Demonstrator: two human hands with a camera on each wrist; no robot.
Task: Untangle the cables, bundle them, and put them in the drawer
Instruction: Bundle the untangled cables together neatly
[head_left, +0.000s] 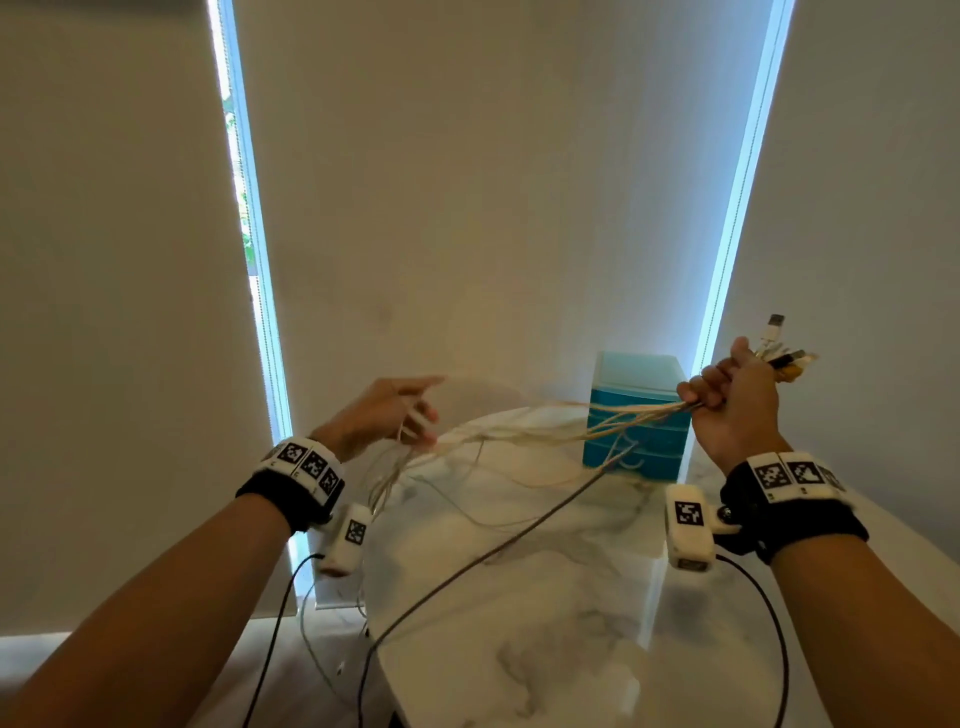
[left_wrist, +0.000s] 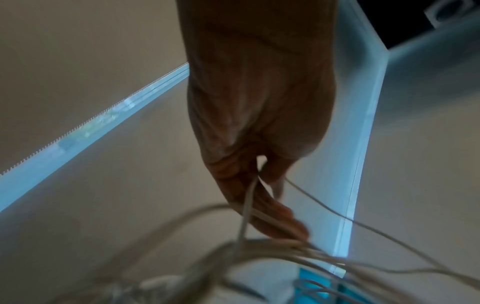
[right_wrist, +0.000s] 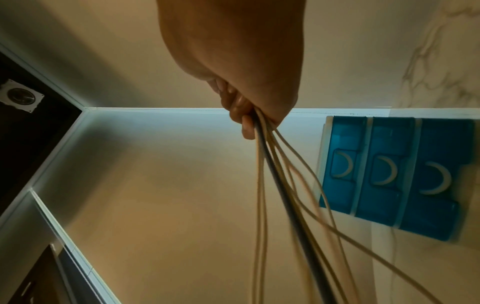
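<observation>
Several pale cables (head_left: 545, 427) and one dark cable (head_left: 467, 564) stretch in the air between my hands, above the marble table (head_left: 545, 623). My right hand (head_left: 714, 392) is raised at the right and grips the cables in a fist near their ends, with the plugs (head_left: 779, 353) sticking out above it. In the right wrist view the cables (right_wrist: 275, 185) fan down from that fist (right_wrist: 246, 123). My left hand (head_left: 430, 413) is at the left; white cables (left_wrist: 248, 195) run between its thumb and fingers (left_wrist: 275, 218) and hang down in loops. The blue drawer unit (head_left: 636, 441) stands shut behind the cables.
The drawer unit has three drawers with crescent handles (right_wrist: 384, 172) and stands at the table's far right by the wall. Loose cable ends (head_left: 332, 654) trail off the table's left edge toward the floor. Pale roller blinds (head_left: 467, 208) fill the background.
</observation>
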